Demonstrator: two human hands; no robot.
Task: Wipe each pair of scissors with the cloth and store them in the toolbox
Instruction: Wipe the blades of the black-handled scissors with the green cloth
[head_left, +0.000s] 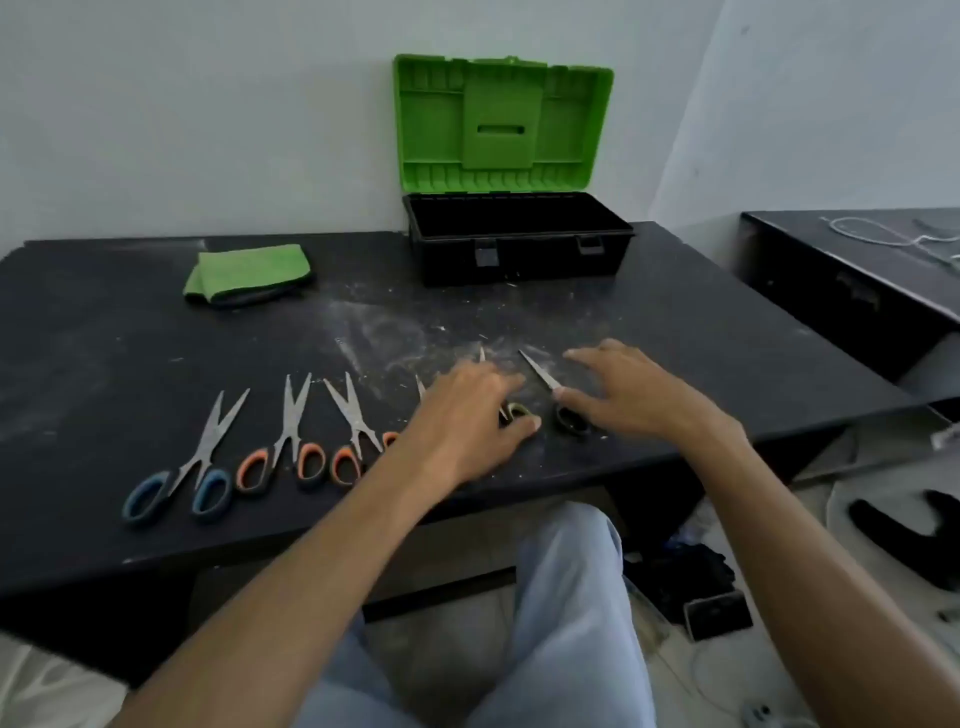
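Seen from the head camera, a person seated at a dusty black tabletop (156, 338) reaches both bare arms over a row of scissors laid along its near edge. From the left lie a blue pair (200, 452), an orange pair (288, 436) and a second orange pair (353, 421), all with blades parted and pointing away from the person. The left hand (462, 421) lies palm down, fingers nearly straight and close together, over more scissors. Two blade tips poke out beyond it and a greenish handle (517, 413) shows by the thumb, though whether these belong to one pair cannot be told. Just beside it, the right hand (628, 395) hovers low with fingers spread, its thumb at, perhaps touching, the blade of a dark pair (543, 376) whose handle rests on the tabletop. A folded green cloth (249, 273) sits at the far left, well apart from both hands. The toolbox (519, 249) stands against the wall at the far edge, its green lid (498, 119) raised upright and its black base open. Pale trousers (566, 597) show below the tabletop.
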